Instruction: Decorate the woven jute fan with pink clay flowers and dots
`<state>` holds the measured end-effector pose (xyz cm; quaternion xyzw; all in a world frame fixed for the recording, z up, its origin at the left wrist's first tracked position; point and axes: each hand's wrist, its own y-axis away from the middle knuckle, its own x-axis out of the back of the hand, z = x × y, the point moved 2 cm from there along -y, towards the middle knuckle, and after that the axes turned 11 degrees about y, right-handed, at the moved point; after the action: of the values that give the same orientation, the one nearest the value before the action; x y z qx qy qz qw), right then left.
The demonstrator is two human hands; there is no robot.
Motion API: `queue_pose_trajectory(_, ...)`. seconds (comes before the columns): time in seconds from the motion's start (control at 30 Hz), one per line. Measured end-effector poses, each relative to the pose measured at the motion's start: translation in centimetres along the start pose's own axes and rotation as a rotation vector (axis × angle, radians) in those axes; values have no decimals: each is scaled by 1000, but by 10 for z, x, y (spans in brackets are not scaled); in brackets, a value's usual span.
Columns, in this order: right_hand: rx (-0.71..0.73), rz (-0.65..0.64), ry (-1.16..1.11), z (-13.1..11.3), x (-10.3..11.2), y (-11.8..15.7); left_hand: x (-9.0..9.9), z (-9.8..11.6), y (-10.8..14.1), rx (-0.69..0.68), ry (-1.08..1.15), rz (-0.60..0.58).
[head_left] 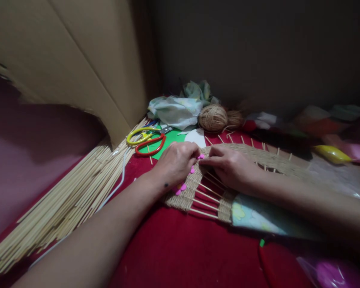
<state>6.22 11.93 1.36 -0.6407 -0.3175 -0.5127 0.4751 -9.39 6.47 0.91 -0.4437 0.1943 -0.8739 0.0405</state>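
A curved band of woven twine on thin sticks lies across the red cloth. Small pink flower cutouts sit along its left part. My left hand is closed, its fingertips at a pink flower on the upper edge of the weave. From the other side my right hand, fingers curled in, meets the same flower with its fingertips. The finger pads of both hands are hidden. Beneath my right forearm, a pale blue patterned cloth piece adjoins the weave.
Scissors with yellow and red handles lie over green sheet. A twine ball rests beside crumpled fabric. Bundled thin sticks and a white cord run along the left. Cardboard stands behind.
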Motion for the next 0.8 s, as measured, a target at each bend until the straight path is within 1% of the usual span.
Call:
queue_pose_trajectory(0.13,16,1,-7,1,-1,1,-1,-1,-1,-29,52,-4)
queue_pose_trajectory(0.3,34,51,-31,0,-1,2,-2,-2,-1,-64,105,-51)
queue_pose_trajectory(0.4,32,86,-38,0,2,2,0,0,-1,-61,79,-106)
queue_pose_trajectory(0.47,20,98,-44,0,4,2,2,2,-1,-32,86,-114)
queue_pose_trajectory(0.6,4,93,-38,-1,5,2,7,5,-1,68,89,-70)
queue_pose_trajectory(0.7,-13,59,-14,-2,4,1,10,6,-1,97,25,-11)
queue_pose_trajectory(0.73,-21,42,-1,-2,4,1,12,5,-1,123,-2,12)
queue_pose_trajectory(0.8,-38,12,22,-2,2,0,18,1,-2,216,-85,57)
